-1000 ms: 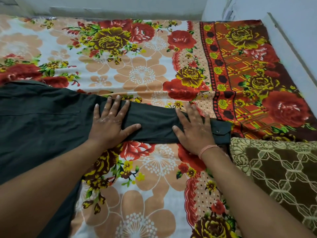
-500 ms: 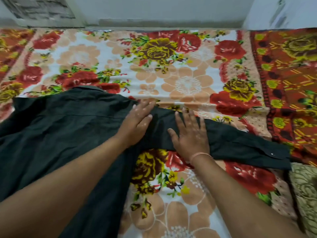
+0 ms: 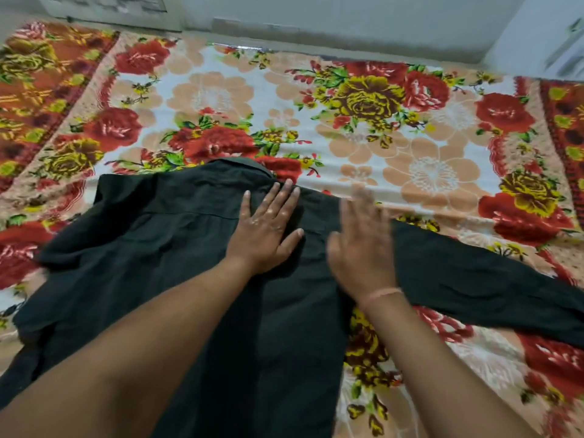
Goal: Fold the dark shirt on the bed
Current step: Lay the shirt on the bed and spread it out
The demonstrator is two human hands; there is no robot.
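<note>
The dark shirt (image 3: 151,248) lies spread face down on the bed, its collar at the far edge and one long sleeve (image 3: 474,279) stretched out to the right. My left hand (image 3: 268,229) rests flat on the shirt just below the collar, near the right shoulder, fingers apart. Beside it my right hand (image 3: 360,245) is blurred, fingers spread, over the spot where the sleeve joins the body. Neither hand grips the cloth. My forearms hide part of the shirt's lower body.
A floral bedsheet (image 3: 379,153) in red, yellow and peach covers the bed. A pale wall (image 3: 316,14) runs along the far edge. The shirt's left side bunches up near the left edge of the bed.
Both hands have slid left along the sleeve onto the shirt's shoulder. My view has swung left, so the sleeve cuff and the brown pillow at the right are out of frame.
</note>
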